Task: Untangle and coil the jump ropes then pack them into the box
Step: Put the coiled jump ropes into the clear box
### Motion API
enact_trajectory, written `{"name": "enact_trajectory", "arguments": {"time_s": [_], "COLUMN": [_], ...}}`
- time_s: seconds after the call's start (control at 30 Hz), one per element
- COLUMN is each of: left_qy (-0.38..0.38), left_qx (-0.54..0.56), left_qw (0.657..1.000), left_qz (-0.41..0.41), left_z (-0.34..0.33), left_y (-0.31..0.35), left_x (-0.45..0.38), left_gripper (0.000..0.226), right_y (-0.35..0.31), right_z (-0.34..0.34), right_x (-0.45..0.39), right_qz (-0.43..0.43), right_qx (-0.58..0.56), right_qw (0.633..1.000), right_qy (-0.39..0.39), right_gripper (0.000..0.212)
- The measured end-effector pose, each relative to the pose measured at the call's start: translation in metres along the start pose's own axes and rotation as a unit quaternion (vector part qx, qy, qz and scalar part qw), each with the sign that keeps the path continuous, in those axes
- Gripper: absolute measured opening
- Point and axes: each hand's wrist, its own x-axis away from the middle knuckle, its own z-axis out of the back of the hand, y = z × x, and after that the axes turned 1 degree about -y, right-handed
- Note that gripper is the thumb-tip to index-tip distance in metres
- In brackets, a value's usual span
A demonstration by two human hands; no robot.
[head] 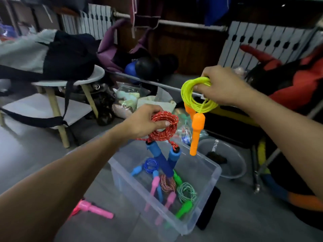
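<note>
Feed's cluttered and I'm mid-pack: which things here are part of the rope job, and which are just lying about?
Job:
left hand gripping red rope coil
right hand gripping yellow rope coil
clear box holding coiled ropes
pink handle on floor

Lying about:
white stool with bag
grey basin
black phone

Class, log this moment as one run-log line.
left hand: holds red rope | right hand: holds yellow rope | box: three coiled ropes inside | floor: pink handle

Red coil (165,124), yellow coil (195,95) held above clear box (201,198).
</note>
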Motion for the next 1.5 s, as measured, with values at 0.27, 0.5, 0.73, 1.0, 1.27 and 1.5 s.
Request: {"name": "enact_trajectory", "arguments": {"time_s": [0.27,0.5,0.73,1.0,1.27,1.5], "left_qy": [-0.079,-0.216,-0.183,-0.168,-0.15,-0.092], "left_qx": [-0.018,-0.028,-0.205,-0.289,-0.341,-0.336], "left_qw": [0.995,0.964,0.955,0.942,0.928,0.931], "left_qz": [0.063,0.153,0.109,0.039,0.027,0.107], "left_z": [-0.053,-0.129,-0.178,-0.128,-0.028,0.031], "left_y": [-0.061,-0.13,-0.149,-0.132,-0.129,-0.178], "left_x": [0.013,0.001,-0.009,0.012,0.1,0.207], "left_gripper": [0.018,0.019,0.03,0.024,0.025,0.026], "right_y": [0.02,0.058,0.081,0.061,-0.055,-0.172], "right_z": [-0.112,-0.237,-0.27,-0.242,-0.222,-0.23], "right_x": [0.067,0.1,0.106,0.08,0.049,0.026], "right_qz": [-0.003,-0.061,-0.097,-0.083,0.064,0.174], "right_qx": [-0.06,-0.064,-0.007,0.004,-0.065,-0.073], "right_qw": [0.991,0.966,0.968,0.978,0.986,0.972], "right_qy": [-0.12,-0.245,-0.233,-0.19,-0.14,-0.139], "right_gripper": [0.033,0.046,0.033,0.035,0.025,0.02]}}
